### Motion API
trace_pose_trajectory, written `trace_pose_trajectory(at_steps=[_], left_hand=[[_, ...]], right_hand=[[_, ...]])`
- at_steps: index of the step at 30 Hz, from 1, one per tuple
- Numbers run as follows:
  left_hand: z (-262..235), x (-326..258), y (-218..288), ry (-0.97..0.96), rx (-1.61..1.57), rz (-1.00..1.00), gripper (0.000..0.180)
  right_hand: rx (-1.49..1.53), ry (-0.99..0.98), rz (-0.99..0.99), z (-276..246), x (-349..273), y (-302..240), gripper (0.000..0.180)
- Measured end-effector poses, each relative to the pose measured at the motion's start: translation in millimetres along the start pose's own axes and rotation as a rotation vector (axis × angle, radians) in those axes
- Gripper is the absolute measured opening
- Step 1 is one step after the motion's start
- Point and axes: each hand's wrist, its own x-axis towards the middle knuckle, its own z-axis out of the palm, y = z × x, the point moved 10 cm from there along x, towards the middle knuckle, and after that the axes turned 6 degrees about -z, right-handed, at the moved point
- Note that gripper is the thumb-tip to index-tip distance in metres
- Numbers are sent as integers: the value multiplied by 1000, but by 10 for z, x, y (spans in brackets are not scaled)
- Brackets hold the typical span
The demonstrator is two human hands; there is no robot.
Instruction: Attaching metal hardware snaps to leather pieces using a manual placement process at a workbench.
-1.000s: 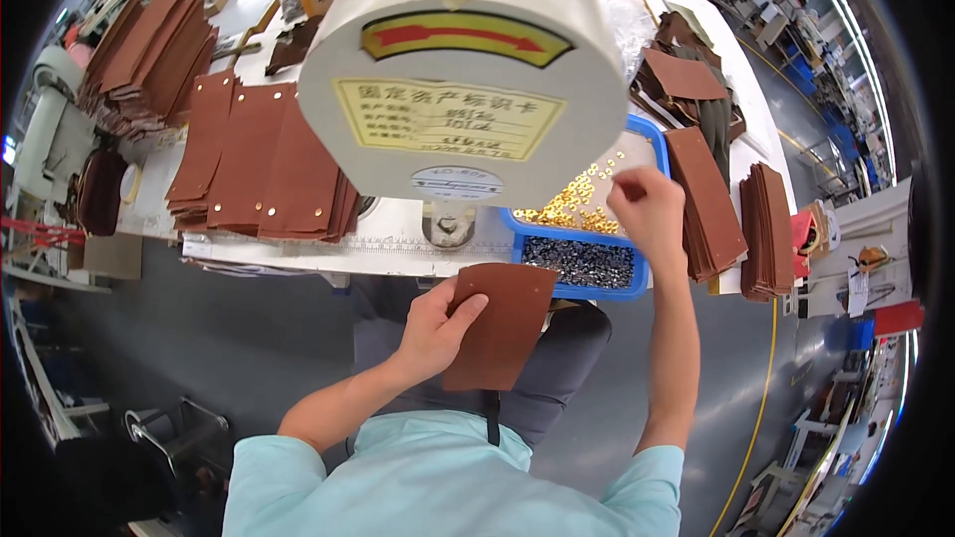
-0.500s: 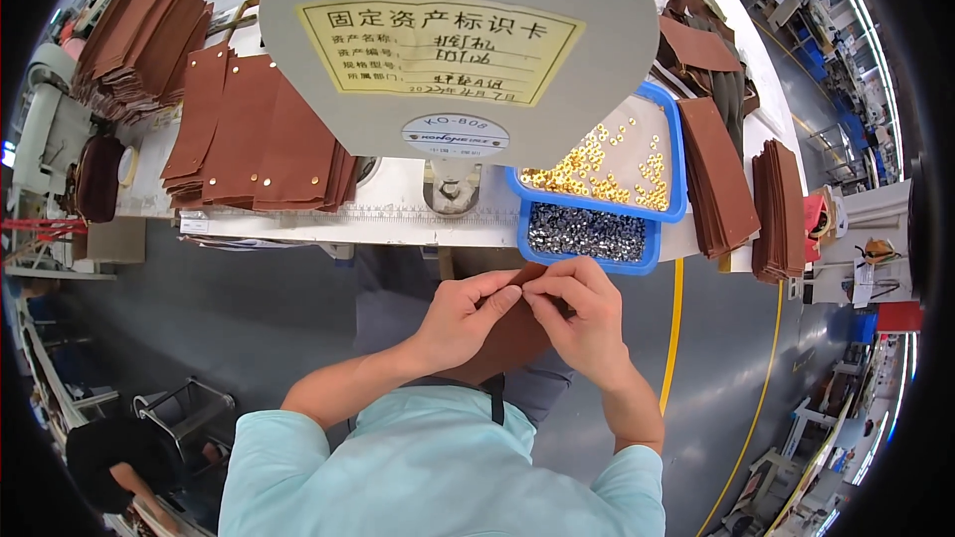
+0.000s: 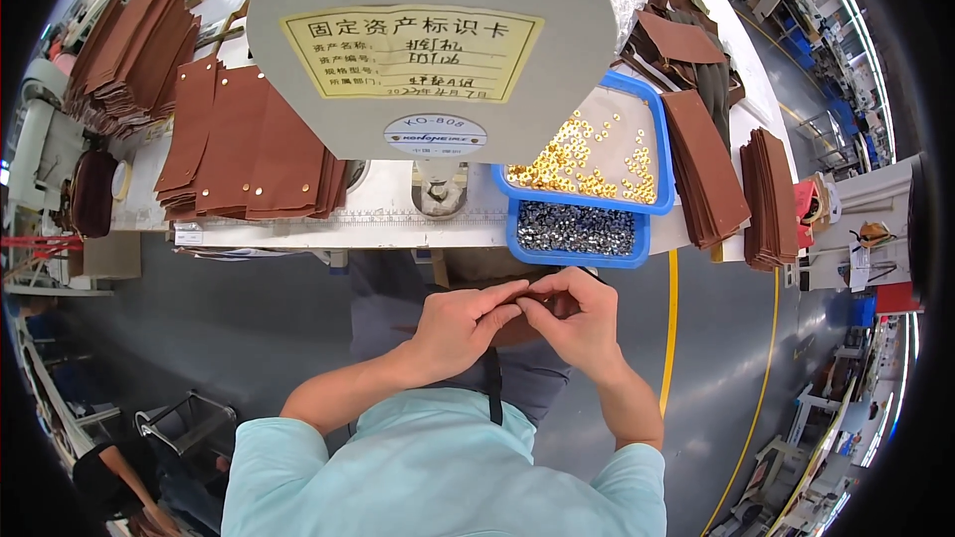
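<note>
In front of my lap, just below the table's front edge, a brown leather piece (image 3: 517,331) is held between both hands. My left hand (image 3: 460,330) pinches it from the left with thumb and fingers. My right hand (image 3: 577,323) pinches it close by, its thumb and fingertips nearly meeting the left ones. Most of the piece is hidden by the hands, and I cannot make out any small part between the fingertips. Just beyond my hands sits a blue tray of small silver metal fasteners (image 3: 577,231), with a blue tray of gold ring-shaped fasteners (image 3: 582,164) behind it.
A large grey press machine (image 3: 428,80) rises over the white table (image 3: 398,229). Brown leather panels with gold studs (image 3: 239,139) lie to its left, more stacks (image 3: 129,55) farther left. Leather strips (image 3: 704,169) stand on the right. Another person (image 3: 129,477) is at lower left.
The leather piece has turned, so much less of its face shows between my hands. Both hands have dropped slightly toward me and remain pinched. The whole view has shifted a little.
</note>
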Motion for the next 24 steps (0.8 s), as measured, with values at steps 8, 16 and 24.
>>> trace_pose_trajectory(at_steps=[8,16,24], left_hand=[[-50,-12,142,75,256,235,18],[-113,-305,522,291,354,733,24],[-160,-329,524,289,290,771,23]], right_hand=[[-263,33,-152,-242,496,346,14],[-560,-104,-318,26,606,330,11],[-474,69,-284,-167,572,207,8]])
